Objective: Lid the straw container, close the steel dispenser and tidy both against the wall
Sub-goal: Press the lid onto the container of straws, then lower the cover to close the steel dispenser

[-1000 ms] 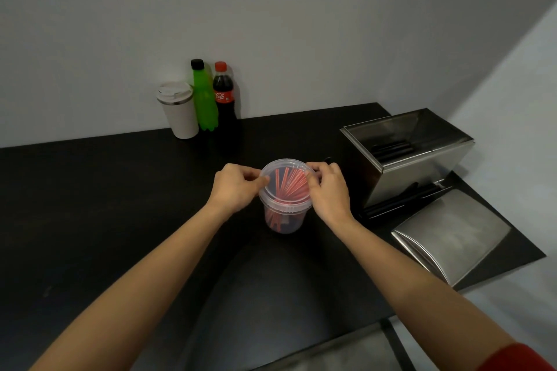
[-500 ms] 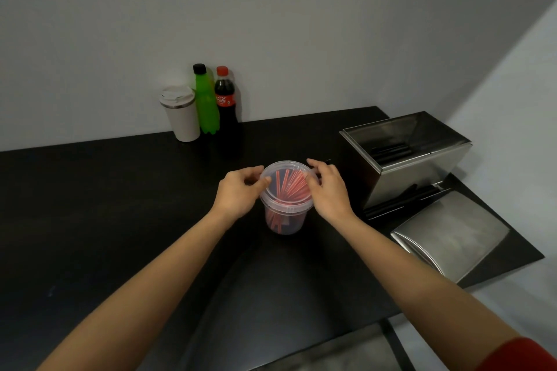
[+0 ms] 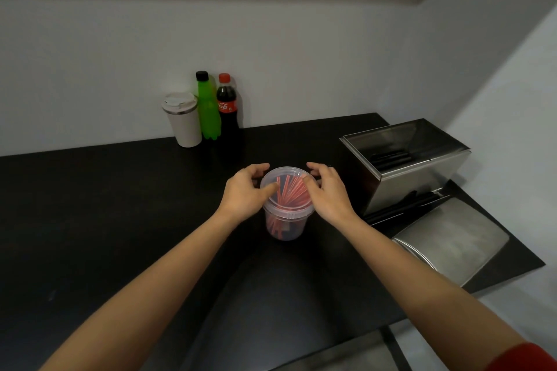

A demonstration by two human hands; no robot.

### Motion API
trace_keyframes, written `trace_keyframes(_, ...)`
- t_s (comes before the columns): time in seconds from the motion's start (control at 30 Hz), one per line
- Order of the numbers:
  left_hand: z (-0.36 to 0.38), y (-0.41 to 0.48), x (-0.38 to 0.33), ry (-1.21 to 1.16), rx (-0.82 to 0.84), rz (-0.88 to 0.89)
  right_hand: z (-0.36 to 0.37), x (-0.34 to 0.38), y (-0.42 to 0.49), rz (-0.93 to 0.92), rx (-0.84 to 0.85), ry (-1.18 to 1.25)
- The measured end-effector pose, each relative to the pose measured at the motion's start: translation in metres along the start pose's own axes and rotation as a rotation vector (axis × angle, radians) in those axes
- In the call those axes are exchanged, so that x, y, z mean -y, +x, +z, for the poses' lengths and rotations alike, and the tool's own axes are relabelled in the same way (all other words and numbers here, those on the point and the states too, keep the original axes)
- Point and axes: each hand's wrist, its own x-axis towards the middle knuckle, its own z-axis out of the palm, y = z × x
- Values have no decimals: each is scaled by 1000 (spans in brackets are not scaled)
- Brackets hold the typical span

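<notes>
Bare forearms, bare hands (image 3: 287, 194), perhaps a red sleeve (image 3: 526, 357) on right arm

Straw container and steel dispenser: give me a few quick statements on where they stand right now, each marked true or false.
1. The clear lid sits on top of the straw container. True.
2. Both hands are at the container's rim, the left hand and right hand on opposite sides. True.
3. The steel dispenser is closed. False: its top is open and its steel cover lies on the black counter in front of it.
4. The straws inside the container are green. False: they are red.
5. The container stands against the wall beside the bottles. False: it is mid-counter, well away from the green bottle and cola bottle.
</notes>
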Motion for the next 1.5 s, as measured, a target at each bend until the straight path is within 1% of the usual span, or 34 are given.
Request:
trace_keyframes(0.13, 0, -1, -11, 154, -81, 136, -5, 2, 0, -70, -39, -24)
trace_keyframes(0.23, 2, -1, -20, 209, -132, 222, -12, 3, -2, -129, -104, -43)
trace_keyframes(0.4, 11, 1, -31, 235, -120, 336, -26, 3, -9, -152, -167, -56)
trace_keyframes(0.5, 19, 3, -37, 218, -94, 404, -35, 1, -17, -175, -198, -45)
trace_keyframes(0.67, 38, 0, -49, 122, -48, 488, -50, -10, -37, -189, -298, -26)
trace_keyframes(0.87, 65, -22, -71, 20, 55, 583, -76, -33, -56, -142, -405, -64)
trace_keyframes(0.97, 82, -38, -86, -4, 87, 598, -95, -49, -65, -99, -429, -77)
trace_keyframes(1.03, 109, -59, -104, 10, 93, 593, -126, -71, -77, -60, -426, -71)
trace_keyframes(1.1, 123, -67, -111, 12, 101, 579, -141, -87, -81, -16, -428, -59)
trace_keyframes(1.27, 139, -76, -112, -9, 107, 564, -158, -107, -87, 43, -405, -76)
trace_keyframes(1.33, 161, -87, -120, -13, 114, 536, -177, -123, -92, 67, -389, -68)
trace_keyframes(1.5, 203, -101, -126, 17, 169, 416, -209, -152, -99, 113, -283, -81)
